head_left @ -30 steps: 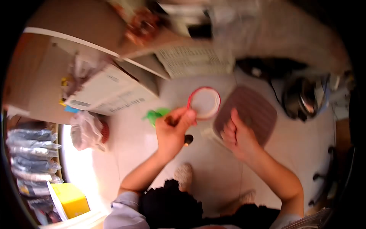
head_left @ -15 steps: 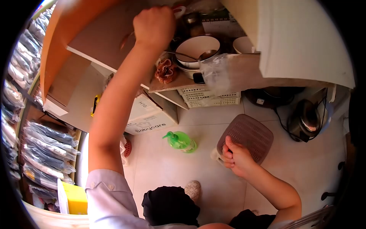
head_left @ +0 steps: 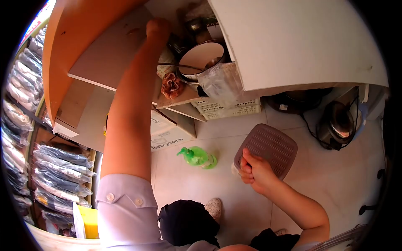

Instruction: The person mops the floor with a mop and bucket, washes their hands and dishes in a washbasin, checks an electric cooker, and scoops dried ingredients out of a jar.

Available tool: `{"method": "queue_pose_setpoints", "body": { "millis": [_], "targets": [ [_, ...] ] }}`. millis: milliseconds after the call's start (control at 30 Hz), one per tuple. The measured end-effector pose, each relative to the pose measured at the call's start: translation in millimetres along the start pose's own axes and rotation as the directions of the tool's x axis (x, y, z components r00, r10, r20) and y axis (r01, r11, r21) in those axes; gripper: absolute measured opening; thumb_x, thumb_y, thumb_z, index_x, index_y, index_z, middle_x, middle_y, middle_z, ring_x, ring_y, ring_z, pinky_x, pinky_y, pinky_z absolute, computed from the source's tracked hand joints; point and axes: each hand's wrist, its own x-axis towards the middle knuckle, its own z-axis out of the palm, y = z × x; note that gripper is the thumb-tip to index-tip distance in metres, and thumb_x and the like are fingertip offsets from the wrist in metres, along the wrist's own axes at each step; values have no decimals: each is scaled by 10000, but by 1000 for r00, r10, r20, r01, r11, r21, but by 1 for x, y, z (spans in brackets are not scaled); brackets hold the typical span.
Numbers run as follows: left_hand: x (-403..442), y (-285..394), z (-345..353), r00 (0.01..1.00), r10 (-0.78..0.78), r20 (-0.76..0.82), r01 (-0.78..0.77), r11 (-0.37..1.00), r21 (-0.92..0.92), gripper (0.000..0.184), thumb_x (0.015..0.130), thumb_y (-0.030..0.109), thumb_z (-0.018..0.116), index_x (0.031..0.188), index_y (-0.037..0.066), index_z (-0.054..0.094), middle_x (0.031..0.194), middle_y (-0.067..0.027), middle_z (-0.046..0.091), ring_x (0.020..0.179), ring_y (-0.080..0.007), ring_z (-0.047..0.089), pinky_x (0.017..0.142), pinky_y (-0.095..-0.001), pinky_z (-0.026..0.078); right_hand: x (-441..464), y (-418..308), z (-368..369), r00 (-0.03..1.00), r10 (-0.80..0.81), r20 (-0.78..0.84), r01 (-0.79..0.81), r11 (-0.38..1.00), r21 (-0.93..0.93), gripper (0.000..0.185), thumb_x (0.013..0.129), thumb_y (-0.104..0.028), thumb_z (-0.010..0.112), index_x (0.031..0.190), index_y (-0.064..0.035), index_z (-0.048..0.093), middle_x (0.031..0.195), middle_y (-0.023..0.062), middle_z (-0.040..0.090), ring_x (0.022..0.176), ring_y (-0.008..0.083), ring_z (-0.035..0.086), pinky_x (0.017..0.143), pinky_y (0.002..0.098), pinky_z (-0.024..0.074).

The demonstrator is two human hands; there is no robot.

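My left hand [head_left: 158,29] reaches deep into the open cupboard, above the wooden shelf [head_left: 121,54]. It looks closed, with its fingers turned away, so whatever they hold is hidden. Beside that forearm stand a dark-rimmed white bowl [head_left: 197,57] with a ladle [head_left: 190,66] in it and a crumpled reddish-brown bundle [head_left: 171,85]. Low on the right, my right hand [head_left: 256,172] is curled with the thumb raised and nothing visible in it. It hovers over the edge of a brown plastic stool [head_left: 272,146].
A white cupboard panel [head_left: 301,46] overhangs the right side. On the floor are a green pump bottle [head_left: 199,157], a Babycare carton [head_left: 165,134] and a shiny kettle [head_left: 338,125] with its cord. Bagged garments [head_left: 63,171] fill racks at left.
My left hand has gone farther into the cupboard, slightly left and away. The white panel now covers more of the shelf, hiding the small bowl at right. My right hand barely moved.
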Motion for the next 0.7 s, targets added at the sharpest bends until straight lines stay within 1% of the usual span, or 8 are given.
{"method": "queue_pose_setpoints", "body": {
  "millis": [167,200,267,467,567,667,700],
  "targets": [
    [-9,-4,-30,998,34,60,-33,999,-12,193,791,173,578,935,123,694,982,-89,665,939,-243,637,723,-368,533,3,-1,1,1000,-2,25,1,1000,7,390,903,-427,511,675,-116,457,509,-56,334,402,55,247,378,212,200],
    [-13,-1,-44,988,49,143,-49,999,0,209,781,182,585,951,116,688,999,-102,658,946,-251,634,739,-374,530,4,0,1,1000,0,30,0,1000,-1,389,901,-429,513,678,-115,458,510,-57,334,402,55,247,376,211,200],
    [-20,1,-55,971,58,231,-62,998,12,229,771,191,593,966,110,682,1015,-116,652,953,-259,631,756,-380,528,4,1,2,1000,19,23,-19,1000,-3,390,901,-432,512,681,-114,459,511,-57,335,402,54,248,375,211,199],
    [-29,0,-63,982,62,179,-56,998,-36,254,763,192,612,994,105,673,1041,-121,646,983,-264,622,768,-391,524,8,4,3,999,30,40,-30,999,-14,389,902,-435,509,688,-113,458,516,-58,338,408,50,251,381,209,205],
    [-31,0,-69,969,100,224,-103,995,4,243,765,177,616,990,112,678,1057,-116,642,991,-263,619,770,-384,522,9,6,2,998,24,54,-24,1000,-9,388,905,-432,506,687,-115,456,520,-59,338,414,49,252,386,209,208],
    [-36,-5,-74,983,117,144,-116,993,-12,216,774,168,597,964,117,686,1029,-107,646,963,-264,626,758,-383,524,10,6,0,997,16,73,-17,1000,18,389,908,-432,500,687,-115,454,525,-59,336,418,51,249,387,211,207],
    [-40,-5,-77,992,123,4,-123,992,-7,197,774,168,584,931,113,689,1006,-104,646,931,-266,633,743,-385,527,10,6,0,996,11,86,-14,999,41,391,909,-432,498,686,-114,454,527,-59,335,420,51,246,387,211,206]
  ]
}}
